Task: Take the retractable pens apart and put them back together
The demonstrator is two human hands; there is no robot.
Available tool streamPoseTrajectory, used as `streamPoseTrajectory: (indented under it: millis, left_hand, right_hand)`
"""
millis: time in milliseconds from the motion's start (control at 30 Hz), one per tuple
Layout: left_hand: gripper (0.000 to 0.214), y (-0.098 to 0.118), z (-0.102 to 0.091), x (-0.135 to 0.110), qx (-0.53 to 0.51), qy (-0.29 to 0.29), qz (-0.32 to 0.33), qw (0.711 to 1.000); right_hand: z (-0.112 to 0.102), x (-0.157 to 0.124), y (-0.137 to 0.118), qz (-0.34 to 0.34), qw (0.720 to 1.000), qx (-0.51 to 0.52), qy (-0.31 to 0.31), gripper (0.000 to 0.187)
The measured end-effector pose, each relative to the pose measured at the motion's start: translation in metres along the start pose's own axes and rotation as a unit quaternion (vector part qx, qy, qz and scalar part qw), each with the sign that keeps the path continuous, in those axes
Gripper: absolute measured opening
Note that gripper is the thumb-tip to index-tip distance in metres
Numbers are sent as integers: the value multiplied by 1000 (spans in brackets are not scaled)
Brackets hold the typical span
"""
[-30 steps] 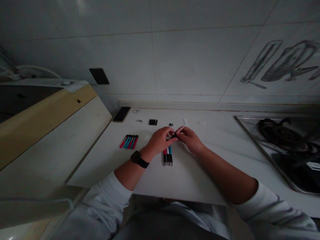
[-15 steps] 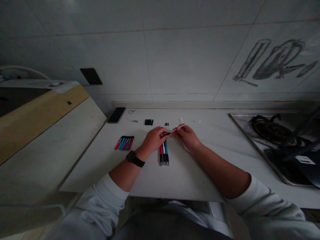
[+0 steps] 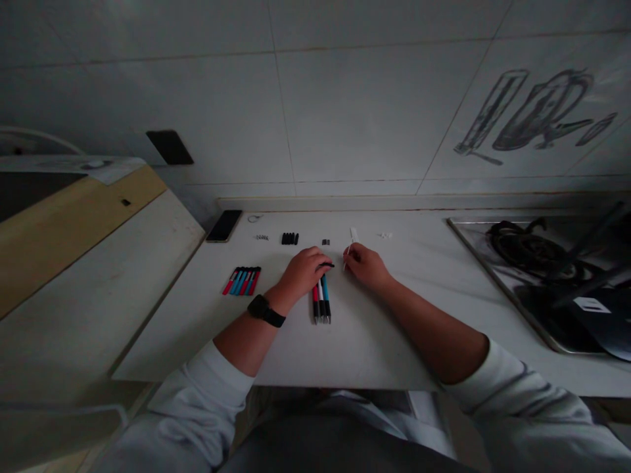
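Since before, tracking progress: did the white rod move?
Yes: right hand drew the white rod rightward off the black piece in the left hand, judged against the three pens.

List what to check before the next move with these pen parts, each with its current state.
1. Left hand pinches the black pen piece: ok.
2. Right hand holds the thin white refill: ok.
3. Refill joined to that piece: not ok, they are apart.
4. Refill tip undamaged: cannot tell, too small.
5. Three pens lie side by side near the hands: ok.
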State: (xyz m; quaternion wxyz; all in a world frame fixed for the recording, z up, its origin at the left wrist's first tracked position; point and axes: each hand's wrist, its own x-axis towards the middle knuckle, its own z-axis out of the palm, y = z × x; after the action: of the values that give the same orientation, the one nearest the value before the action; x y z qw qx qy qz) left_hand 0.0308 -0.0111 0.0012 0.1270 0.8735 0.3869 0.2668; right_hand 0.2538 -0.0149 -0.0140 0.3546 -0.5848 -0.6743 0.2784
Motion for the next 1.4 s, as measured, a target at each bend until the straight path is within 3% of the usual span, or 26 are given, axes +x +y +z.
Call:
streamPoseTrajectory:
  millis: [333,667,967,1133,1400]
  left_hand:
    - [17,-2,5,4,75,-35,55,995]
    - [18,-22,-19,-3,50,26,-9,998]
    - [15,-39,-51,-8,20,145,-164,976]
    - [17,-47,-61,-13,40,173,-152,972]
    - [27,-50,-54,-12,74,145,-123,979]
  right_hand:
    - [1,0,-3,-1,999,-31,-42,6]
    - [1,1,2,18,998,19,-64,10]
    - [5,3,9,2,998,10,-69,20]
    - [4,2,6,-5,998,-3,-62,17]
    - [5,2,5,-8,998,2,-66,12]
